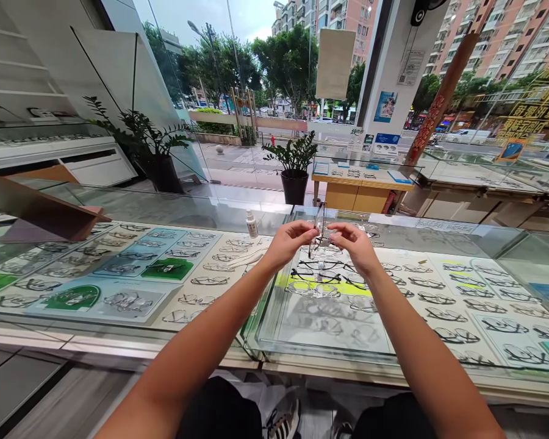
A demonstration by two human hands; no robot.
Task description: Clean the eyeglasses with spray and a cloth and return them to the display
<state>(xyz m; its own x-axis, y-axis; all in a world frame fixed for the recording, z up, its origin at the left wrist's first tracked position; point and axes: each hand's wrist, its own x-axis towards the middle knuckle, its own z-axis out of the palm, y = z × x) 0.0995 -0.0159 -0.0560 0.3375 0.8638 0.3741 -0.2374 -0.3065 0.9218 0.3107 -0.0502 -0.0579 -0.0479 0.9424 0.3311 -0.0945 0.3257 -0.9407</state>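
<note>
A thin dark-framed pair of eyeglasses (322, 214) is held up on edge above the glass counter (274, 332), straight ahead of me. My left hand (293, 242) pinches it from the left between thumb and fingers. From the right, my right hand (353, 244) closes thumb and fingertips on its other side; the exact grip point is too small to make out. Beneath my hands, several more eyeglass frames (318, 275) lie in rows, some over a yellow strip. To the left of my left hand stands a small white bottle (252, 225), with a pale cloth-like strip (247, 259) near it.
Display cases on both sides hold rows of eyeglasses (439, 299). A brown slanted panel (41, 204) juts in at left. Beyond the counter are potted plants (295, 161), a wooden cabinet (357, 196) and tall windows onto a street. My shoe (284, 421) shows below the counter edge.
</note>
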